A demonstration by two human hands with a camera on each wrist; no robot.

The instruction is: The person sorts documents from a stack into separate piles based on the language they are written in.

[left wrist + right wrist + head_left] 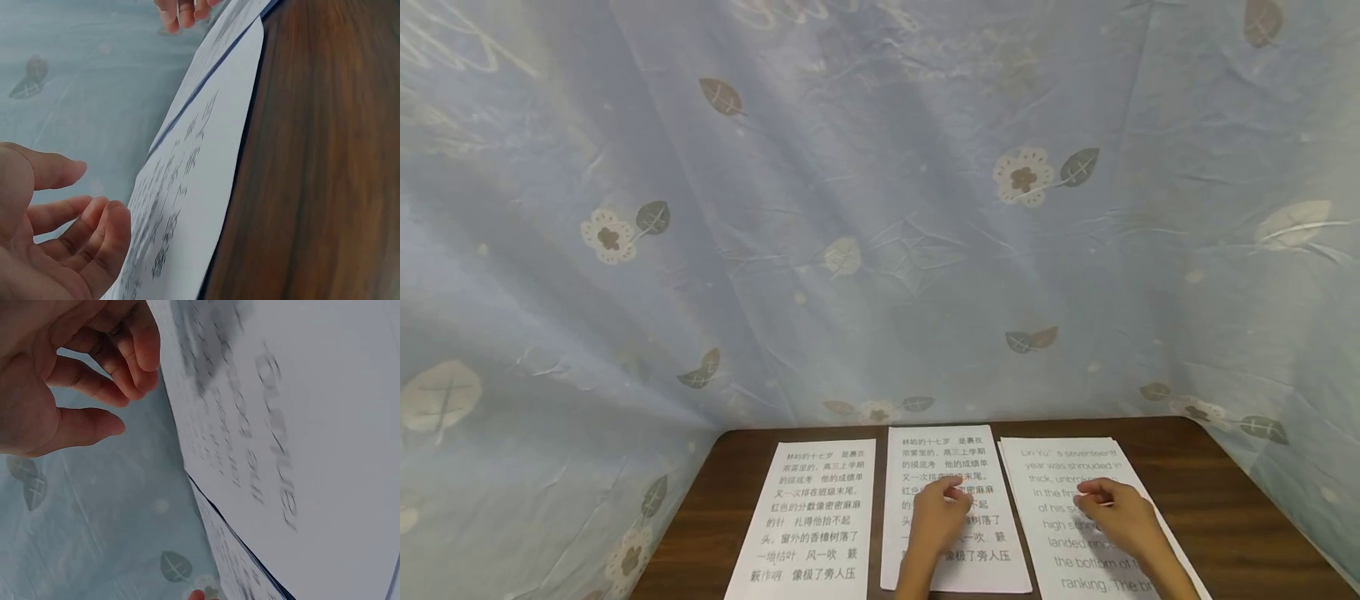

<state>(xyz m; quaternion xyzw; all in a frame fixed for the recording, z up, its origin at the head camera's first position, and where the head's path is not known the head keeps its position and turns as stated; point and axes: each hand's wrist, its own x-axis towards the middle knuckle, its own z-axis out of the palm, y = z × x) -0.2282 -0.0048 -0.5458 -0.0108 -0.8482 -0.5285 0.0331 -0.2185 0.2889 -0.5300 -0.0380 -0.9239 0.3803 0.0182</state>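
My left hand (938, 518) is over the middle stack of printed paper (955, 575), which bears Chinese text. Its fingers curl loosely with a gap to the thumb, and nothing is between them, as the left wrist view shows. Over the right-hand paper stack (1060, 517), printed in English, hovers my right hand (1116, 510). In the right wrist view that hand's fingers (112, 369) are relaxed and bent, thumb apart, holding nothing. A shadow falls on the English page below it. Another printed sheet (820, 517) with Chinese text lies at the left.
All the papers lie side by side on a dark brown wooden table (692, 533), with narrow strips of wood between them. A pale blue curtain (910, 317) with leaf and flower prints hangs behind the table and along its sides.
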